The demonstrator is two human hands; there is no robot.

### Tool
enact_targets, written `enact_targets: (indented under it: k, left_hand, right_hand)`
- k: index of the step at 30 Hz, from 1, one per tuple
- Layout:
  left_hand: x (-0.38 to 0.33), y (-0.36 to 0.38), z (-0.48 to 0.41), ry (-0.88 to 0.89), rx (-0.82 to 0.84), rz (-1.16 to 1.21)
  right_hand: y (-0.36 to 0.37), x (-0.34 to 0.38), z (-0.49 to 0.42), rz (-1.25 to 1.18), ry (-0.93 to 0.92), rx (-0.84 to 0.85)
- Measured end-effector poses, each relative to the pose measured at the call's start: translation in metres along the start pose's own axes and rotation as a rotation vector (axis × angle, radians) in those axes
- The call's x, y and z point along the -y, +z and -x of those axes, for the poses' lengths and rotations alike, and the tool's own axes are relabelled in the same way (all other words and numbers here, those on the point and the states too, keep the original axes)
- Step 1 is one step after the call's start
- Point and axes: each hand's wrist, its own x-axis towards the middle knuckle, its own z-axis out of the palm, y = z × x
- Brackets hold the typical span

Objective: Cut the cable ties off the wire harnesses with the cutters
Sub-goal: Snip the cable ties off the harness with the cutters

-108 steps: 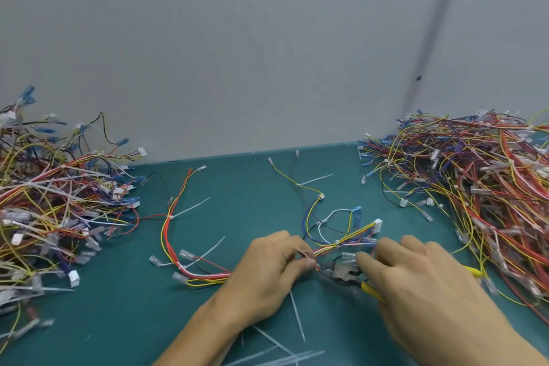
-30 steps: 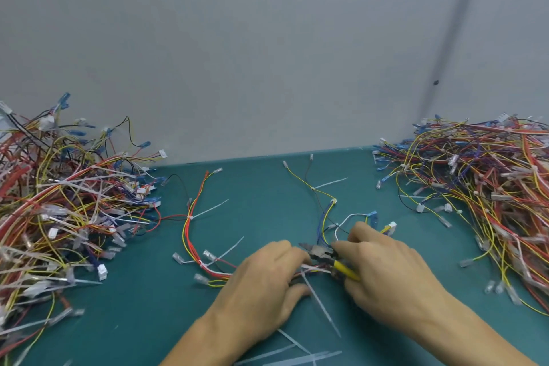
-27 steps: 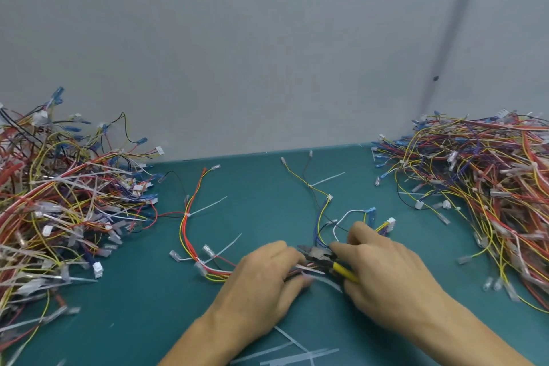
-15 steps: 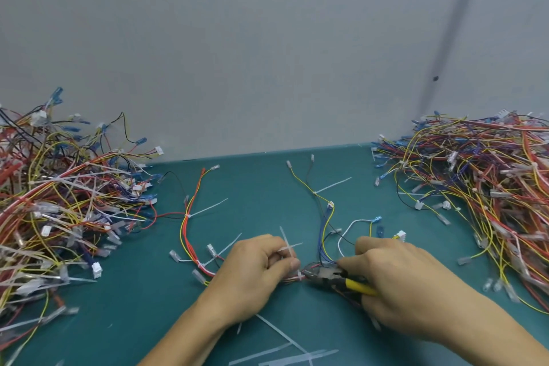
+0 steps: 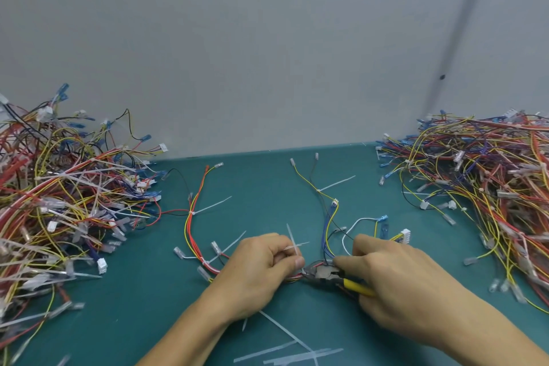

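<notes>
The left hand (image 5: 261,273) pinches the multicoloured wire harness (image 5: 188,229), which lies near the front edge of the teal bench (image 5: 267,187), beside its translucent white cable tie (image 5: 292,242). The right hand (image 5: 395,282) clenches the yellow-handled steel cutters (image 5: 322,273). Seat the blades on the tie strap only, clear of wire insulation, then squeeze.

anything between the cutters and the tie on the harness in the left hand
Nothing visible does. The cutters in the right hand have their nose at the wire harness right beside the left hand, which pinches the cable tie. Only that hand's thumb tip sits close to the blades.
</notes>
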Motion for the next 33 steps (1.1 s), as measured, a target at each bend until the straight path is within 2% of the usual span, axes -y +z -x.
enact_targets:
  k: [5,8,13,20,24,27,30,33]
  left_hand:
    - [0.000,0.000,0.000,-0.003,0.001,0.007]
    - [0.000,0.000,0.000,-0.007,0.003,0.012]
    - [-0.001,0.000,0.000,0.008,-0.006,0.008]
    - [0.000,0.001,0.000,0.005,-0.003,0.025]
    - [0.002,0.001,0.000,0.008,-0.003,0.053]
    - [0.004,-0.001,0.000,-0.070,-0.027,0.191]
    - [0.002,-0.004,-0.002,-0.217,-0.117,0.531]
    - [0.000,-0.010,-0.004,-0.287,-0.240,0.848]
  right_hand:
    - [-0.001,0.000,-0.001,0.101,-0.055,-0.117]
    - [-0.006,0.001,0.000,0.210,-0.060,-0.119]
    - [-0.006,-0.001,0.000,0.258,-0.109,-0.140]
    - [-0.003,-0.002,0.000,0.184,-0.113,-0.094]
    - [-0.005,-0.001,-0.002,0.112,-0.057,-0.038]
    - [-0.006,0.002,-0.003,0.103,-0.050,-0.024]
    - [0.002,0.000,-0.002,0.035,-0.007,-0.048]
    - [0.002,0.004,-0.001,-0.048,-0.043,-0.107]
